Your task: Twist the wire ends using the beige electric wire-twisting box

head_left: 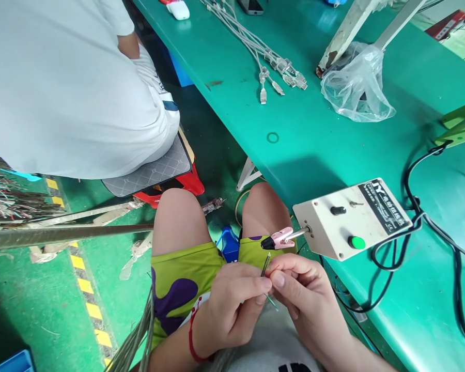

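My left hand (236, 305), with a red cord on its wrist, is closed on thin wires held over my lap. A dark wire (266, 263) sticks up from its fingers, and a green wire (272, 301) pokes out below. My right hand (308, 294) touches it, thumb and forefinger pinched on a thin reddish wire (276, 267) that is mostly hidden. Just above my hands, a pink clip with black jaws (281, 239) sits on the shaft of a white control box (352, 217) with a black knob and green button. Grey cables (139, 325) hang beside my left forearm.
Several USB cables (271, 57) lie on the green table (232, 98), with a clear plastic bag (358, 85) near a metal leg. Black cords (411, 227) run right of the box. A person in white (81, 93) sits at left on a red stool (189, 182).
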`<state>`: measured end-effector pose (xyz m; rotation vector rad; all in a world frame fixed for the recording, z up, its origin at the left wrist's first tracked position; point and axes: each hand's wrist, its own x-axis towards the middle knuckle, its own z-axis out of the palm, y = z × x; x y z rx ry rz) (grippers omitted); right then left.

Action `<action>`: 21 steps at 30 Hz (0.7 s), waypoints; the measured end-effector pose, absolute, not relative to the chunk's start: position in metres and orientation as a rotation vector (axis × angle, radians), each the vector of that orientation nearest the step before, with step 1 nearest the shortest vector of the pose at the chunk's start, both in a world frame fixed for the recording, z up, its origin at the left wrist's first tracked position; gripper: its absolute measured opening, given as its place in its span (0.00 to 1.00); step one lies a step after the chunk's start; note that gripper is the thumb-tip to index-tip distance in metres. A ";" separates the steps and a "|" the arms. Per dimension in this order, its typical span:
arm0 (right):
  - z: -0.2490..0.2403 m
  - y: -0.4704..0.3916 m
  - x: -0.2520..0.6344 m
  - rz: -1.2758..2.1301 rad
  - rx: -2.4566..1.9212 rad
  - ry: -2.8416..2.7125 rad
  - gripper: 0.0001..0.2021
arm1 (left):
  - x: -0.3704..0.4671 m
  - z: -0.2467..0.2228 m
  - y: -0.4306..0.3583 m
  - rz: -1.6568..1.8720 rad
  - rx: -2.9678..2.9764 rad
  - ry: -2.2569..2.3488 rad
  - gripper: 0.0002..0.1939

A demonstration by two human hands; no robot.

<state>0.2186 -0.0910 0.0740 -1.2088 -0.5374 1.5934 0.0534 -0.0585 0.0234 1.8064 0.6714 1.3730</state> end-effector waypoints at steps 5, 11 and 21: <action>0.074 -0.089 0.221 1.599 -1.225 -0.503 0.08 | 0.054 0.023 -0.061 1.379 1.790 0.728 0.10; 0.066 -0.095 0.224 1.643 -1.252 -0.476 0.09 | 0.054 0.021 -0.064 1.407 1.797 0.813 0.09; 0.061 -0.100 0.228 1.549 -1.260 -0.654 0.07 | 0.054 0.017 -0.064 1.406 1.752 0.840 0.12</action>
